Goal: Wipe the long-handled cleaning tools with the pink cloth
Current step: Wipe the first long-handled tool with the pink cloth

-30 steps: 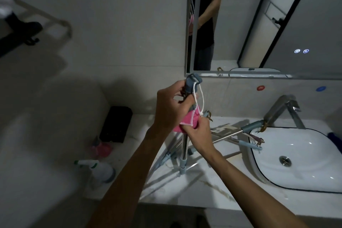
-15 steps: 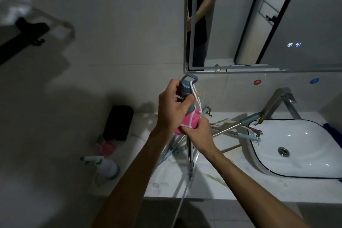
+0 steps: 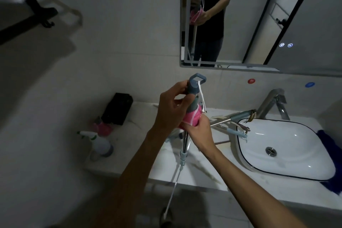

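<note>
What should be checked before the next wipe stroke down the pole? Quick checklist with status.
1. Left hand grips the grey handle end: ok.
2. Right hand holds the pink cloth wrapped round the pole: ok.
3. Pole below the cloth is free of the hands: ok.
4. Lower tip of the pole resting on the floor: cannot tell, dark.
5. White hanging cord clear of the cloth: not ok, it dangles against it.
6. Other tools lie apart, by the sink: ok.

Pale marble counter (image 3: 166,164), white spray bottle (image 3: 100,144), black box (image 3: 117,108), inset basin (image 3: 283,146), spare tool handles (image 3: 235,123)
</note>
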Demonstrator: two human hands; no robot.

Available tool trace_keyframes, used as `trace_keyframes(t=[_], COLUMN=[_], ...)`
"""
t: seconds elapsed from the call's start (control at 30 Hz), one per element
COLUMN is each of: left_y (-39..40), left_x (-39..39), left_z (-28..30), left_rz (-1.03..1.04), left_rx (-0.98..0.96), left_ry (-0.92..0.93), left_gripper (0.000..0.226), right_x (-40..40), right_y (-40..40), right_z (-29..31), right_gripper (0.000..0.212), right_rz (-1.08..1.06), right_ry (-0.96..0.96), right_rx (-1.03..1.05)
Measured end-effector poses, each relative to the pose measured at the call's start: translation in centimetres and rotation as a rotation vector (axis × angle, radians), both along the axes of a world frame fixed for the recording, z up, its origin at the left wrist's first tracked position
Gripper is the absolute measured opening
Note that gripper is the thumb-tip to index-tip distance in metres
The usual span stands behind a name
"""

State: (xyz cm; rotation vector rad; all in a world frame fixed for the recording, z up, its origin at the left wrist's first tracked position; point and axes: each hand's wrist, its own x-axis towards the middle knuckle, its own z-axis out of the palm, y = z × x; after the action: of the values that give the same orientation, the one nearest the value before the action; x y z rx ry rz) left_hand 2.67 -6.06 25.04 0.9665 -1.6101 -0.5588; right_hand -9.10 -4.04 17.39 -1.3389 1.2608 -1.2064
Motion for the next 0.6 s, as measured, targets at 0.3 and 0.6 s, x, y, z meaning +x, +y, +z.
trace_keyframes(t=[0.3,0.6], left_y=[4.6,5.8], left_x=[-4.9,-5.1], left_z=[-0.3,-1.0], left_rz=[-0.026,0.071], left_rx=[-0.002,-0.012], left_ry=[0.025,0.107], left_gripper=[0.033,0.059], right_x=[-4.8,-4.9], right_y=[3.9,4.5], right_z=[-1.0,-1.3], right_gripper=[0.015,0.034], right_rz=[0.055,0.099], right_ry=[-0.084,0.008], right_rx=[0.025,0.073])
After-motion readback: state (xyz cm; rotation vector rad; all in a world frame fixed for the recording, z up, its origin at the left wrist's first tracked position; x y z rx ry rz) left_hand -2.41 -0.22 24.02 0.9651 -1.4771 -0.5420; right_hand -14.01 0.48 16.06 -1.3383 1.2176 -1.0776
